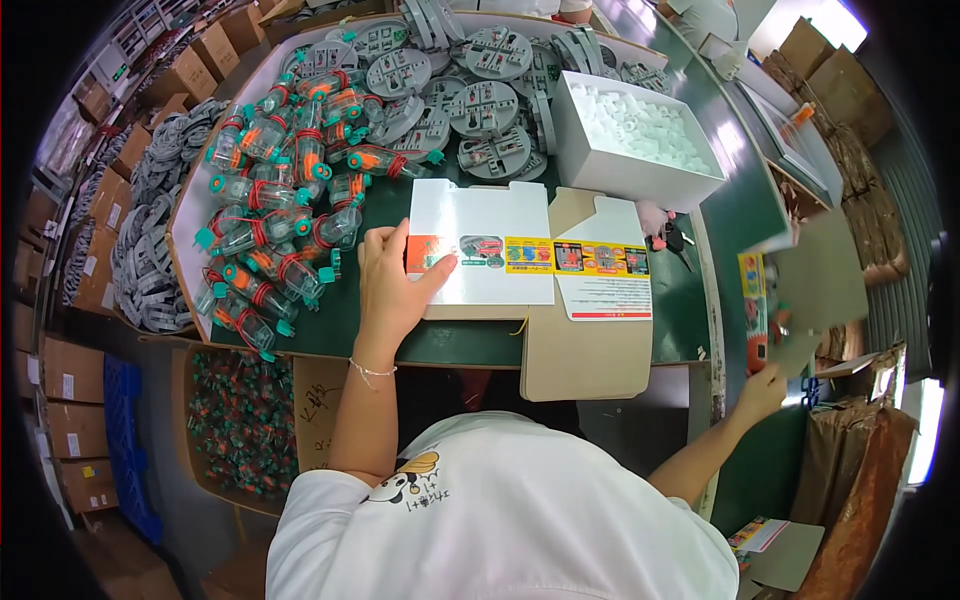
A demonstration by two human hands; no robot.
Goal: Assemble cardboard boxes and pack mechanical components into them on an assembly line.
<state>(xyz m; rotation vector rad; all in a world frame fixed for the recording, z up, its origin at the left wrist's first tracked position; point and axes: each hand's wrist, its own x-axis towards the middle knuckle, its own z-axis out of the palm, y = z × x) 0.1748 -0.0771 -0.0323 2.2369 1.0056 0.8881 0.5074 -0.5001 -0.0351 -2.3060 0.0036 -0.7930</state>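
A flat, unfolded cardboard carton (480,211), white with a coloured printed strip, lies at the table's front edge. My left hand (392,288) is closed on its left side, the thumb over the printed strip. Out to the right, my right hand (763,390) grips the lower end of another printed carton (825,265), smeared by motion, its brown inner side partly showing. Just beyond the first carton are clear bottles (265,193) with green caps, orange parts and red cords, and grey round discs (490,108) with small parts set in them.
An open white box (640,170) of small white pieces stands at the back right, keys (675,240) near it. Below the table at left, a cardboard box (305,400) holds green and orange parts. Grey curved pieces (155,220) are heaped left. Another printed carton (785,555) lies lower right.
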